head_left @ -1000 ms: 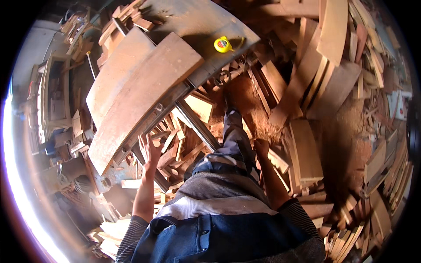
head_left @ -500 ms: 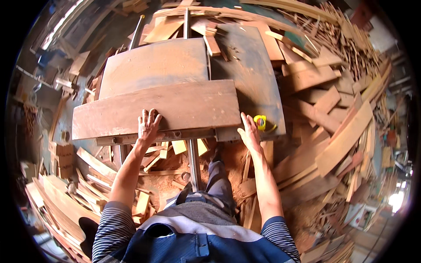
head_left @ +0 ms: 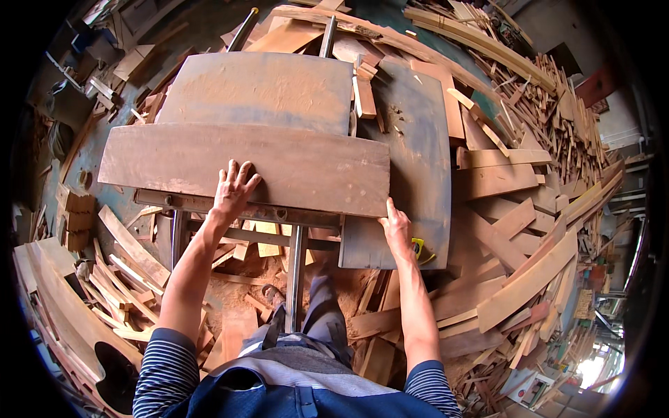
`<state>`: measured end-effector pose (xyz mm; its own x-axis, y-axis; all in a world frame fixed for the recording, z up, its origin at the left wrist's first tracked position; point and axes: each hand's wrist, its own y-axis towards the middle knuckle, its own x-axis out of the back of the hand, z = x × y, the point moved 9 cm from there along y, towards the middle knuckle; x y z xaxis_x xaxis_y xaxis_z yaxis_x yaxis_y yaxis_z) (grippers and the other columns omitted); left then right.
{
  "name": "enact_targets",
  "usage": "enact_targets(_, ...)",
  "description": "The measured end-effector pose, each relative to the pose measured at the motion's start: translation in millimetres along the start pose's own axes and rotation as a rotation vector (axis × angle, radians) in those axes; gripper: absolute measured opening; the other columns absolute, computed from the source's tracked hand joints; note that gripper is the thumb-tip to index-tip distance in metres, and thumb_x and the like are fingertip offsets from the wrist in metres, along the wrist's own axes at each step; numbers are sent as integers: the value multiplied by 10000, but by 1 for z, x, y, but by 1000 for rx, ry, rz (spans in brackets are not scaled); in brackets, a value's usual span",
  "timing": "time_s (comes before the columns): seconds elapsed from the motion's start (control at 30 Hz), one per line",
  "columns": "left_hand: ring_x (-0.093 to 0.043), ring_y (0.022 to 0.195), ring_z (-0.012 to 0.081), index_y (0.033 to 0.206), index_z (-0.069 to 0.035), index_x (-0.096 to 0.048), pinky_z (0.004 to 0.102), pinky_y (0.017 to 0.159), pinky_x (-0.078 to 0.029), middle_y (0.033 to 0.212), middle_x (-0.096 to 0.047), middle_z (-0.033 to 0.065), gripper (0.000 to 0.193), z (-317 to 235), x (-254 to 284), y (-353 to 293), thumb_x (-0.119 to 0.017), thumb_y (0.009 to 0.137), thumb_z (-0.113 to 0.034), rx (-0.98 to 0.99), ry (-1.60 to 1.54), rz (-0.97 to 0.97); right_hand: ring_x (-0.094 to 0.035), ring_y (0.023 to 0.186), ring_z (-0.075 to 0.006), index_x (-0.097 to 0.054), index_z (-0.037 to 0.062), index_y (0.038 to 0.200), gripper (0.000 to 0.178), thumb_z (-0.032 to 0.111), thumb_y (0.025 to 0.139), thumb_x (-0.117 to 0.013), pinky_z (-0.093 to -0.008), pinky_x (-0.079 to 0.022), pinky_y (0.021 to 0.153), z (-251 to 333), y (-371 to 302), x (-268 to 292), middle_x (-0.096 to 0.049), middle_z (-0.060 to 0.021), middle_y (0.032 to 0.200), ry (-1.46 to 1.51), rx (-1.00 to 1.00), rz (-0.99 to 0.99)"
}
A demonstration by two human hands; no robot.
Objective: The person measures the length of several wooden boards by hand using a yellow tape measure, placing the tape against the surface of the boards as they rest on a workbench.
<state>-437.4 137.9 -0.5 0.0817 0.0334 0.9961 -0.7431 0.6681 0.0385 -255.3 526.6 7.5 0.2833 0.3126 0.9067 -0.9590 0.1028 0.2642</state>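
A long brown wooden plank (head_left: 279, 164) lies across the left section of a wood-cutting machine table (head_left: 258, 87). My left hand (head_left: 233, 189) rests flat on it, fingers spread, near its front edge. At the plank's front right corner is my right hand (head_left: 397, 228), index finger against the end and thumb at the front edge; its other fingers look curled. Partly behind that hand, a yellow tape measure (head_left: 417, 247) lies on the right section of the table (head_left: 421, 153).
Wood blocks (head_left: 364, 94) sit at the gap between the table sections. Boards (head_left: 529, 279) are heaped on the right, and curved offcuts (head_left: 132, 244) on the left. A metal rail (head_left: 296, 275) runs toward me over sawdust. Thin strips (head_left: 557, 118) are stacked at far right.
The left table section and plank have slid away from me relative to the right section. My right hand has moved from beside the tape measure onto the plank's corner; my left stays on the plank.
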Motion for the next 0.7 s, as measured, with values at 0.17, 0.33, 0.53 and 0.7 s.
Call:
enact_targets(0.17,-382,1395,484,1353,-194,-549,591,1022,-411,1501,-411,156,886,6,0,11,-955,578,-333,-1,-20,-37,-665,831,-369,-540,-85,1381,714,6,735,-830,-438,-550,746,-4,14,-3,-699,-212,924,-33,-30,34)
enact_targets(0.33,-391,1385,477,1348,-189,-554,585,1017,-415,1494,-417,153,872,9,1,17,-952,582,-318,5,-32,-38,-670,848,-375,-532,-89,1389,724,16,739,-833,-441,-552,758,-2,21,-2,-697,-226,931,-37,-30,41)
enact_targets(0.53,-390,1388,470,1345,-187,-557,580,1021,-419,1491,-421,152,878,12,8,24,-958,573,-303,17,-59,-14,-674,858,-377,-530,-83,1397,731,27,743,-837,-443,-553,764,-6,28,-5,-698,-230,940,-42,-35,31)
enact_targets(0.7,-390,1393,471,1347,-188,-558,581,1028,-421,1485,-429,154,887,14,9,30,-964,569,-309,18,-56,-12,-674,856,-379,-533,-81,1397,739,25,734,-842,-446,-552,765,-13,35,-12,-701,-225,935,-50,-37,25)
